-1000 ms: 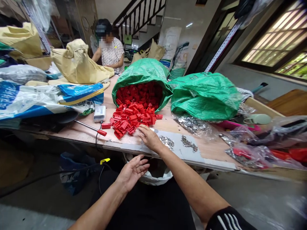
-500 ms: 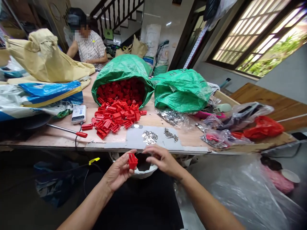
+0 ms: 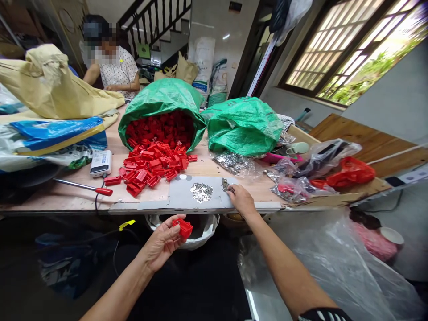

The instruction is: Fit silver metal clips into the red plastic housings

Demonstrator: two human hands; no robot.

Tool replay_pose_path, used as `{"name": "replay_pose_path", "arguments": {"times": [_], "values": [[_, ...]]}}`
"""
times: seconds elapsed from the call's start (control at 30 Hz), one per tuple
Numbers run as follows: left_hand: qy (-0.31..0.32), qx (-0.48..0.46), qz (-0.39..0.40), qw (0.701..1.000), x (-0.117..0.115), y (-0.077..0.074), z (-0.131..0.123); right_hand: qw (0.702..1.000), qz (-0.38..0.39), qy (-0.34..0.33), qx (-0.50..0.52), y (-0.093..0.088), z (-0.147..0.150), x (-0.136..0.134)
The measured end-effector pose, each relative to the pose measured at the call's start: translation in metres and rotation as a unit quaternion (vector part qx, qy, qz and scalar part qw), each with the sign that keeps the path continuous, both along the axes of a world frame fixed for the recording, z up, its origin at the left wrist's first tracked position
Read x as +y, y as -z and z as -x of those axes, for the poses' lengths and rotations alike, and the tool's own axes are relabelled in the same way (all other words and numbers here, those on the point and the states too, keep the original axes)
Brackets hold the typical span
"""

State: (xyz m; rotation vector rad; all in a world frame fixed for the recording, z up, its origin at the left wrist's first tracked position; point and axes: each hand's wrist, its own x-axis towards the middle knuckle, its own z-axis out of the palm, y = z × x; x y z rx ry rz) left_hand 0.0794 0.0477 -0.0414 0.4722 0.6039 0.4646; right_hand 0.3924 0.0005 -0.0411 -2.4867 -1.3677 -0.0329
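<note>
From my distant place I noticed that the right hand (image 3: 243,199) had just changed its position: half a second earlier it was near the left hand (image 3: 163,240), and now it was at the smaller, duller pile of metal pieces (image 3: 225,183) on the grey sheet (image 3: 180,196). Its grip was bent, with the fingertips low at the pile, but I could not see how wide they stood or whether they had caught any piece.

The left hand kept its grip closed, thumb against fingers, around one red plastic part (image 3: 184,228) (slightly tilted), below the front edge of the table (image 3: 80,191). In my judgement, this meant that the work had turned from the red part alone to the metal pieces. The shinier metal pile (image 3: 201,192) lay just beside, and the loose red parts (image 3: 150,167) spilled from the green sack (image 3: 163,96).
</note>
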Motion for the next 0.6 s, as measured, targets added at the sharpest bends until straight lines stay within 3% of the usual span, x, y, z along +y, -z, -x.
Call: {"name": "replay_pose_path", "arguments": {"times": [0.3,0.4,0.6], "values": [[-0.015,0.022,-0.041,0.999,-0.001,0.004,-0.002,0.999,-0.016,-0.035,-0.002,-0.001,0.007,-0.01],[-0.032,0.038,-0.083,0.995,-0.003,0.004,-0.003,0.998,-0.024,-0.053,0.006,-0.001,0.007,-0.018],[-0.062,0.084,-0.192,0.976,-0.006,0.003,-0.008,0.999,-0.039,-0.027,0.017,0.001,-0.003,-0.019]]}}
